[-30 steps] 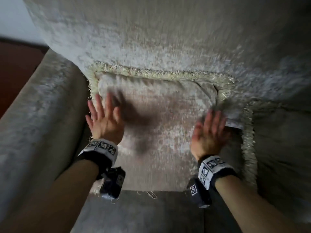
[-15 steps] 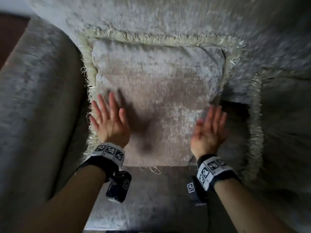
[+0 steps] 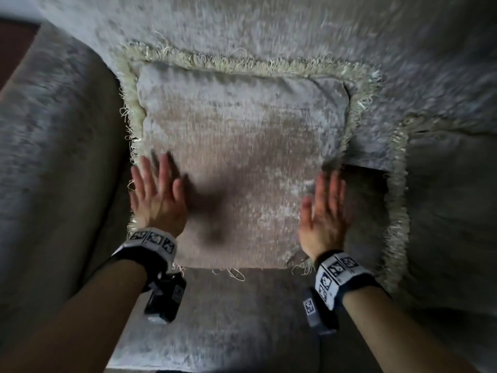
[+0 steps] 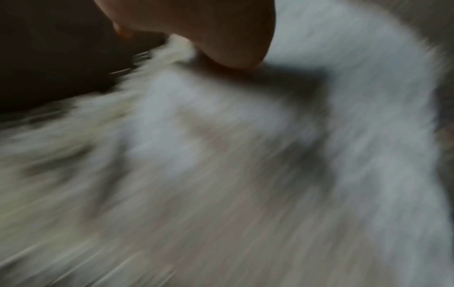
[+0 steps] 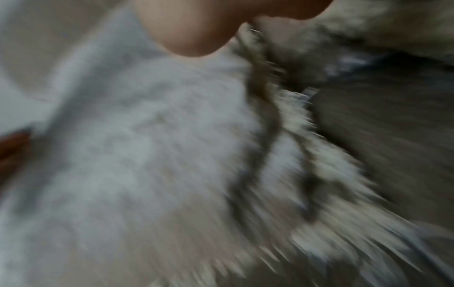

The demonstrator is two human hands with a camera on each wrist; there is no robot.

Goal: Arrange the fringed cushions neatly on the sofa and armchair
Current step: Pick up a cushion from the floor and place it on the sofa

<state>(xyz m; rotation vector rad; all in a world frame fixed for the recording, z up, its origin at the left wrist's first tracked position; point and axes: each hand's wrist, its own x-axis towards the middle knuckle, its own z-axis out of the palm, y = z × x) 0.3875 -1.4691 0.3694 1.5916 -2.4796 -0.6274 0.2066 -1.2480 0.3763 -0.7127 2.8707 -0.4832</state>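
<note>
Patting the fringed cushion (image 3: 242, 146) square

Both hands, left hand (image 3: 157, 200) and right hand (image 3: 324, 214), lie flat on its lower corners with straight, slightly spread fingers; I'd press evenly.

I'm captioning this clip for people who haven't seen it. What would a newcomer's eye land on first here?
First, the square fringed cushion propped against the backrest in the middle of the head view. Next, the left hand and right hand, fingers straight, flat against its lower corners. A second fringed cushion sits partly behind it on the right; both wrist views are blurred.
</note>
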